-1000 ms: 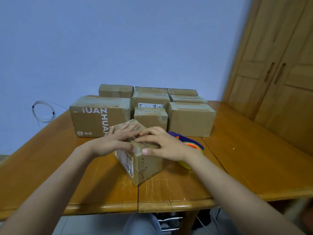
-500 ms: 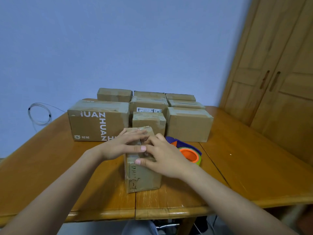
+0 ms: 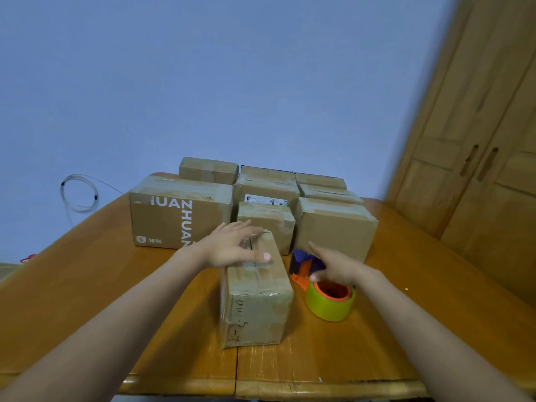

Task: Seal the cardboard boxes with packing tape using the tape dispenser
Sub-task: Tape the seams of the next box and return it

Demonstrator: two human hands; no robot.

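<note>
Since half a second ago the right hand (image 3: 333, 266) has left the box (image 3: 255, 288) and gone over to the dispenser (image 3: 322, 285), while the left hand (image 3: 232, 248) has stayed on the box. The box now lies end-on to the person rather than turned at an angle.

The left hand lies flat on the far part of the box top, fingers straight and spread, thumb along the taped seam; it grips nothing. The right hand rests on the dispenser's blue and orange frame, index finger pointing away from the person, other fingers bent down onto the frame; whether they have closed round it cannot be told. The dispenser sits on the table (image 3: 116, 300) just right of the box, under the right hand, its yellow-green roll nearer the person than the hand.

Beyond both hands stands a cluster of closed boxes (image 3: 333, 227), the largest, with white lettering (image 3: 179, 216), beyond the left hand. A coiled wire (image 3: 78, 192) hangs on the wall far left of it, and wooden doors (image 3: 478, 169) rise past the right hand.
</note>
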